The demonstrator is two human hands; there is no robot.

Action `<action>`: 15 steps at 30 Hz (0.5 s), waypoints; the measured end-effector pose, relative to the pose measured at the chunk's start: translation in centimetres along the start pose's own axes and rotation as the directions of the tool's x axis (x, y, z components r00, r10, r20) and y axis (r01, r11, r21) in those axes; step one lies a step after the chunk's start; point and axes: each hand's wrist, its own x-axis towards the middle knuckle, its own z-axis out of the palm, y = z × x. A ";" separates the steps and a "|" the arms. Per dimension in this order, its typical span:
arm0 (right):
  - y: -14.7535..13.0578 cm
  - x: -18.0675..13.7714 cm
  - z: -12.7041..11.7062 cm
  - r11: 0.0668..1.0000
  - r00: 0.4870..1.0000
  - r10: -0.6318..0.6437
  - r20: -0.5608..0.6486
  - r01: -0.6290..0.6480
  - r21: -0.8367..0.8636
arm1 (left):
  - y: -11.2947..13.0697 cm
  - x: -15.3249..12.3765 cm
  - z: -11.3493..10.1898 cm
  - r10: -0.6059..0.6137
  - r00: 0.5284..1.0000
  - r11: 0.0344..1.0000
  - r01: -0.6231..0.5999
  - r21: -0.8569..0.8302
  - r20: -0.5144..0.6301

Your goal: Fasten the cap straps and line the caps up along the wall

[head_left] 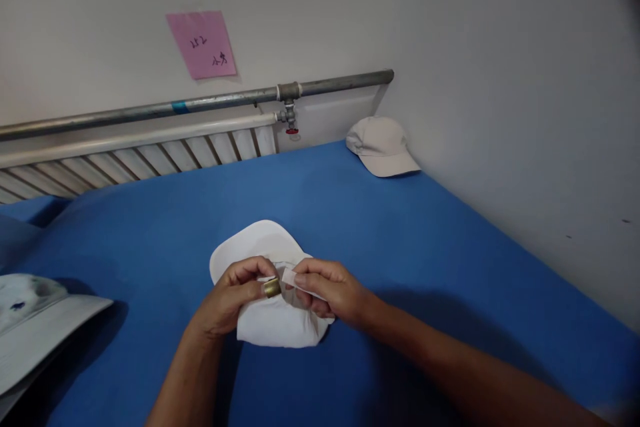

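Note:
A white baseball cap (285, 325) lies on the blue surface in front of me, its brim pointing away. Between finger and thumb, my left hand (235, 293) pinches a brass-coloured buckle (272, 287) at the back of the cap. My right hand (333, 290) is closed on the cap's white fabric strap (296, 278), whose free end points toward the buckle. A small gap shows between strap end and buckle. Parts of the cap's opening are hidden behind my fingers.
A beige cap (383, 143) sits in the far corner by the wall. More light-coloured caps (45, 320) stand at the left edge. Behind the blue surface (165, 240) run a white radiator (200, 145) and a metal pipe (340, 83). A pink note (204, 47) hangs above.

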 end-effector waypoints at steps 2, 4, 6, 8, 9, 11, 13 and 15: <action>0.0 0.1 -0.1 1.000 0.999 0.026 0.031 -0.026 0.001 | 0.0 0.0 -0.1 0.014 1.000 1.000 -0.014 -0.003 0.007; -0.1 0.0 0.0 0.999 0.997 0.043 0.069 -0.044 0.018 | -0.2 0.0 -0.2 0.008 1.000 1.000 -0.008 -0.017 0.013; -0.3 -0.1 0.0 0.998 0.995 0.043 0.089 -0.047 0.039 | -0.4 0.0 -0.3 -0.018 1.000 0.999 0.019 -0.027 0.011; -0.4 -0.1 0.0 0.999 0.997 0.030 0.074 -0.032 0.030 | -0.6 0.1 -0.3 -0.054 0.999 0.998 0.055 -0.027 0.006; -0.4 -0.2 0.0 1.000 0.998 0.025 0.065 -0.026 0.014 | -0.6 0.1 -0.3 -0.072 0.997 0.997 0.072 -0.023 -0.001; -0.4 -0.2 -0.1 1.000 0.998 0.020 0.058 -0.018 -0.023 | -0.7 0.2 -0.2 -0.098 0.995 0.995 0.098 -0.017 -0.013; -0.3 -0.1 -0.2 0.999 0.998 0.012 0.062 -0.009 -0.049 | -0.7 0.2 -0.2 -0.104 0.994 0.994 0.104 -0.014 -0.023; -0.3 -0.1 -0.2 0.999 0.998 0.004 0.060 -0.001 -0.055 | -0.7 0.2 -0.2 -0.101 0.995 0.995 0.100 -0.013 -0.018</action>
